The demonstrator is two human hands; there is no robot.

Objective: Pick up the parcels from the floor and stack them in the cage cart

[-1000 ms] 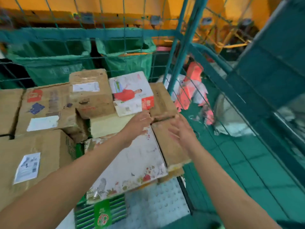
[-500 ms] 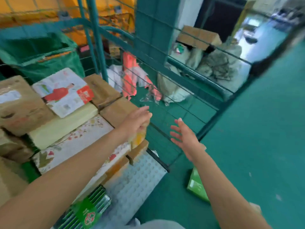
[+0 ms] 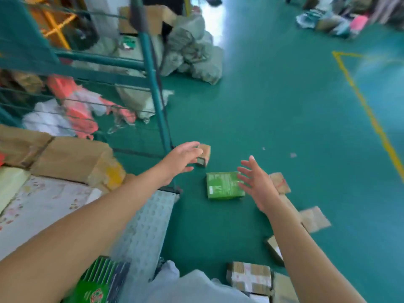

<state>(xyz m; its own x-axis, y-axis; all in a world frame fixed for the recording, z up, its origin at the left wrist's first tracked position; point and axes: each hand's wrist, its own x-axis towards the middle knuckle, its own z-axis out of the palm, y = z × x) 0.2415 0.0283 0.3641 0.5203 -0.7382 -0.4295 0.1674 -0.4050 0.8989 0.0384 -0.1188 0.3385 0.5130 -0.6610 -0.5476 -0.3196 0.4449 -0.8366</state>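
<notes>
Both hands are held out above the green floor (image 3: 284, 119), and nothing is gripped by either. The left hand (image 3: 182, 159) is seen with its fingers (image 3: 194, 145) loosely spread; a small brown box (image 3: 204, 155) on the floor lies just past the fingertips, partly covered by them in the view, and whether it is touched cannot be told. The right hand (image 3: 258, 184) is spread wide, palm turned inward. A flat green box (image 3: 223, 185) lies on the floor between the two hands, its right edge overlapped by the right fingers (image 3: 247, 165) in the view. More cardboard parcels are scattered on the floor: one (image 3: 281, 182) behind the right hand, one (image 3: 314, 218) beside the right forearm, and a taped one (image 3: 249, 276) near the lower edge.

At the left, the cage cart (image 3: 156, 101) is seen with its teal wire frame and studded metal floor plate (image 3: 148, 226). Inside it, brown cartons (image 3: 72, 158) are stacked over a white flowered box (image 3: 43, 206), with a green packet (image 3: 98, 285) at the lower corner. Beyond the wire, red and white bags (image 3: 72, 110) are piled. Grey sacks (image 3: 192, 51) are heaped on the floor past the cart post.
</notes>
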